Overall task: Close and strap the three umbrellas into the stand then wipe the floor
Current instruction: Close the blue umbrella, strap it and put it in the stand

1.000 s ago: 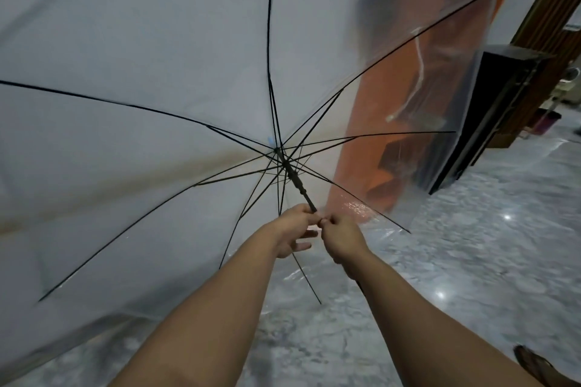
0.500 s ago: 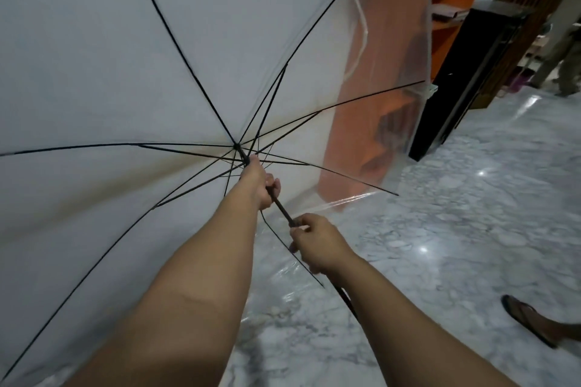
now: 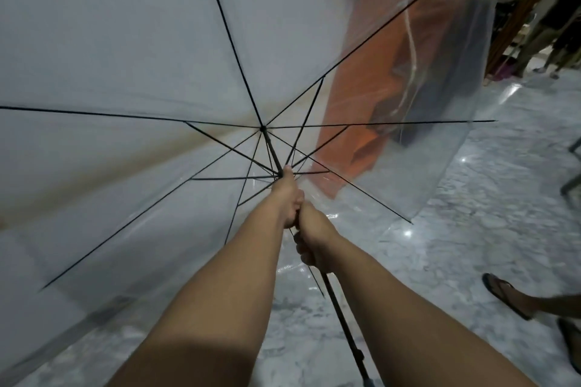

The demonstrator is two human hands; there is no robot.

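Note:
A large clear umbrella with thin black ribs is spread open in front of me and fills most of the view. Its black shaft runs down between my forearms. My left hand grips the shaft right at the runner, where the stretchers meet. My right hand grips the shaft just below it, the two hands touching. No stand and no other umbrella is in sight.
Glossy grey marble floor lies below. An orange wall panel shows through the canopy. Another person's sandalled foot is at the right edge, and more legs stand by the wooden slats at upper right.
My left hand slid up the shaft to the runner, then back towards my right hand, and they now touch. The stretchers have begun folding. The canopy has swung across the view.

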